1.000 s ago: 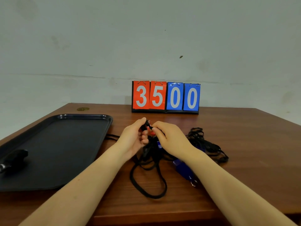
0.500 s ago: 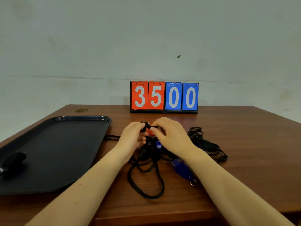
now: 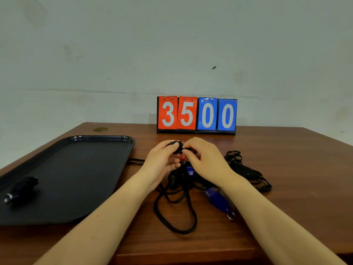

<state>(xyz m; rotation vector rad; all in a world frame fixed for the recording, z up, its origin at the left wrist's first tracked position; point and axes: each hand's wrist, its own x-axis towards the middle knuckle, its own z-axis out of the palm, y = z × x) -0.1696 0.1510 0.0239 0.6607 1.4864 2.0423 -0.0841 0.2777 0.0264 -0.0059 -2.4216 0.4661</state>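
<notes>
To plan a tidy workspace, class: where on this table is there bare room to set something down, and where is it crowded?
Free: most of the tray beyond the black bundle; the table right of the cords; the strip before the scoreboard. Crowded: the centre, where left hand and right hand grip the cords near the blue whistle.

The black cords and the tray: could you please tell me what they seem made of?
The black cords look like woven fabric, matte and limp in loose loops. The tray looks like moulded plastic, probably, given glints on its rounded rim.
</notes>
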